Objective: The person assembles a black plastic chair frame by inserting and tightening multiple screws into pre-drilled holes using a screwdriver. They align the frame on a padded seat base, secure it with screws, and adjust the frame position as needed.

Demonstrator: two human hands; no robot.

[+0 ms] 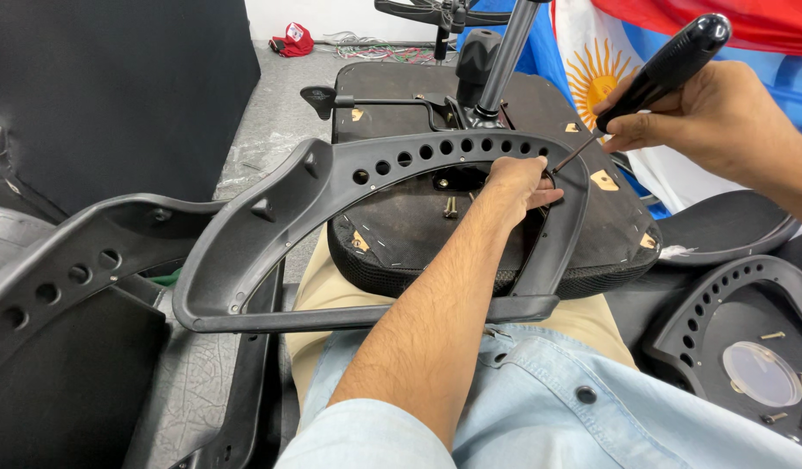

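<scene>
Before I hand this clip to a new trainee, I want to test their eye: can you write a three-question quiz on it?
1. True or false: the right hand holds a black-handled screwdriver.
2. What does the left hand touch? A) the black perforated armrest frame B) the clear round lid C) the red cap
3. What lies loose on the upturned seat base, near the left hand?

Key: 1 true; 2 A; 3 a screw.
</scene>
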